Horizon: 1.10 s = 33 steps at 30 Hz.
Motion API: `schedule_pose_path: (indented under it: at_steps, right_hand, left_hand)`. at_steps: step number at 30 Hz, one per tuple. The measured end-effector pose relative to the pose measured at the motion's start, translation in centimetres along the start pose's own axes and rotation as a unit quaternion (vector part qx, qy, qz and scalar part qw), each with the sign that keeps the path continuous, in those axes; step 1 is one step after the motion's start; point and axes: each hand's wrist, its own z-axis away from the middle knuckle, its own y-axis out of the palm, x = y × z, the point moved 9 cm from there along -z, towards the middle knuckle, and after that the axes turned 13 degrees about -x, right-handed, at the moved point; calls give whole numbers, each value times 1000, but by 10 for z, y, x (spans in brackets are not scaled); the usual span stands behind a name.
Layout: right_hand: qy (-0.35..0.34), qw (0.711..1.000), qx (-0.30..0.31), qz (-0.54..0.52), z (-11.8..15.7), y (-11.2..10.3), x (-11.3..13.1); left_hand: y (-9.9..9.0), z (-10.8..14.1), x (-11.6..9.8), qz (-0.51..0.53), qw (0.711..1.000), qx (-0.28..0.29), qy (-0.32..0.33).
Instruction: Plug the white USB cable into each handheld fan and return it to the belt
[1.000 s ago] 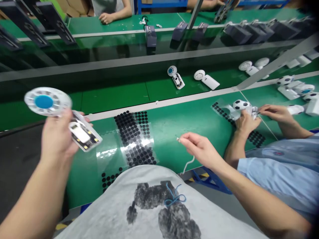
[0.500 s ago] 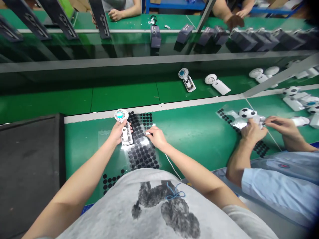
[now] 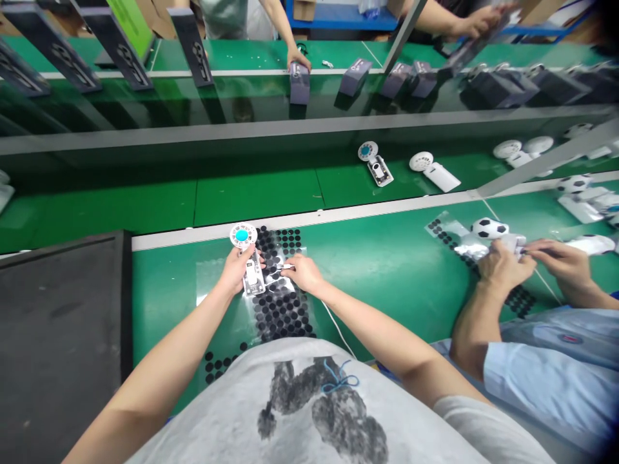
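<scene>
My left hand [image 3: 236,267] is closed around a white handheld fan [image 3: 253,277] with its casing open, so the inner parts of the handle show. The fan's round head [image 3: 243,236] has a blue centre and points away from me. To its right, my right hand [image 3: 304,273] pinches the white plug of a cable [image 3: 286,267], its tip a short way from the fan's handle. The cable's white cord [image 3: 338,325] trails down toward my right forearm. Beneath both hands lie clear sheets of round black stickers [image 3: 283,312].
A black tray [image 3: 62,322] stands at the left. On the green belt beyond the rail lie an opened fan [image 3: 380,171] and a closed fan [image 3: 442,176]. At right, a co-worker's hands [image 3: 507,264] hold a football-patterned fan [image 3: 490,227]. Boxes [image 3: 355,76] line the shelf across.
The view has shifted slightly, with my hands still holding the fan and the plug. Across the belt, a person's hand has come down onto a box, and another person has lifted one.
</scene>
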Motion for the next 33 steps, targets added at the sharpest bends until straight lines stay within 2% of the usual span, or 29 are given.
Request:
schedule_pose_path:
  at_steps: [3, 5, 8, 10, 13, 15, 19, 24, 33]
  right_hand:
    - [4, 999, -10, -46, 4, -8, 8]
    - [16, 996, -24, -87, 8, -22, 15]
    - [41, 988, -27, -149, 15, -56, 29]
    - [58, 977, -8, -207, 22, -83, 42]
    - [78, 928, 42, -362, 39, -125, 73]
    - [61, 897, 62, -433, 52, -154, 99]
    - [-7, 902, 63, -428, 77, -194, 143]
    - [-26, 926, 42, -374, 96, -207, 163]
    - [-115, 964, -25, -239, 113, -219, 180]
  left_hand:
    - [0, 2, 0, 2, 1000, -6, 0]
    - [0, 1, 0, 4, 1000, -7, 0]
    - [5, 7, -6, 6, 1000, 2, 0]
    - [17, 21, -16, 10, 999, 29, -13]
    - [50, 65, -37, 20, 991, 120, -60]
    - [72, 102, -56, 19, 980, 180, -80]
    - [97, 164, -91, 20, 973, 220, -72]
    - [112, 203, -118, 61, 970, 232, -28]
    - [113, 222, -128, 99, 965, 241, 10]
